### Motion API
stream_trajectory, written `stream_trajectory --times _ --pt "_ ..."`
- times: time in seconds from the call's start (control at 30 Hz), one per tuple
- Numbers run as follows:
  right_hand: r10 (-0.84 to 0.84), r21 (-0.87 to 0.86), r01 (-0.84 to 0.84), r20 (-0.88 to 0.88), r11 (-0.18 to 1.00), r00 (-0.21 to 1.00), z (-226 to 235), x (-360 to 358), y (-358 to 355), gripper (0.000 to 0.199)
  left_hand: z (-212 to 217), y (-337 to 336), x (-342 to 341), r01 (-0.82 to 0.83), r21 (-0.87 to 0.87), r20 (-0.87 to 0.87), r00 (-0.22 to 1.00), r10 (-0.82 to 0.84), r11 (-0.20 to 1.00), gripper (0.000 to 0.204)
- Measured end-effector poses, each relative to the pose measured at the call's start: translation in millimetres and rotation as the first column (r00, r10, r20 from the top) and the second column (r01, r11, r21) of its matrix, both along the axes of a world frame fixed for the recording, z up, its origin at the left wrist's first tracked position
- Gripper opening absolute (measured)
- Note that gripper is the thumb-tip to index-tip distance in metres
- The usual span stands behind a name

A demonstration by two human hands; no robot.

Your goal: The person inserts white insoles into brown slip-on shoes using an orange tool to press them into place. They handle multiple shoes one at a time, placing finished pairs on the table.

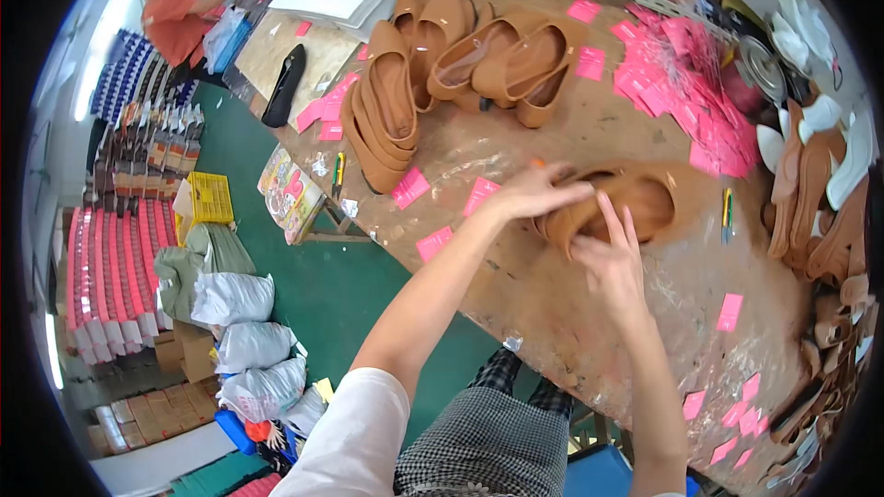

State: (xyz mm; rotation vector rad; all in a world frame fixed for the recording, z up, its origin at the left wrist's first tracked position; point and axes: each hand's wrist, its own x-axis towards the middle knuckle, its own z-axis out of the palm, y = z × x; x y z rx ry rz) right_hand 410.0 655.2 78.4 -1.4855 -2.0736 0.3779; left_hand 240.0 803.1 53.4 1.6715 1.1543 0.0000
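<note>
A tan flat shoe (681, 186), smeared by motion, lies on the brown worktable (543, 313) with its toe pointing right. My left hand (543, 193) grips its heel end from the left, fingers over the rim. My right hand (610, 262) holds the near side, with two fingers stretched over the opening and the thumb lower down. Whether there is anything small between my fingers I cannot make out. Farther off lies a group of tan shoes (497, 55), with a nested stack of tan shoes (382, 120) at its left.
Pink tags (681, 83) form a heap at the back right; others lie scattered. Pens sit at left (339, 175) and right (727, 216). Shoe parts (810, 193) crowd the right edge. A black shoe (285, 85) lies far left. Another person (175, 14) stands beyond; white sacks (249, 345) fill the floor's left.
</note>
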Motion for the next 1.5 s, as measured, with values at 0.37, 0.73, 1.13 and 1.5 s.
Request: stream_trajectory --times 0.37,0.73,1.13,1.5 --pt "-0.277 -0.272 0.216 -0.21 0.938 0.938 22.4 -16.3 -92.2 0.038 39.9 -88.1 -43.1 -0.036 0.649 -0.019 0.998 0.063 0.76 0.091" --pt "-0.339 -0.351 0.283 -0.111 0.893 0.934 -4.2 33.5 -179.9 0.031 -0.1 -63.1 -187.8 0.044 0.945 -0.227 0.803 0.551 0.325 0.105" --pt "-0.846 -0.037 0.909 0.349 0.416 0.402 18.6 348.0 -42.9 0.029 47.7 -161.1 194.8 0.126 0.801 0.043 0.963 -0.265 0.585 0.075" --pt "-0.88 -0.609 0.741 -0.471 0.282 -0.052 32.2 322.9 -402.7 0.031 59.9 -301.4 477.8 0.357 0.868 0.043 0.637 -0.77 0.344 0.04"
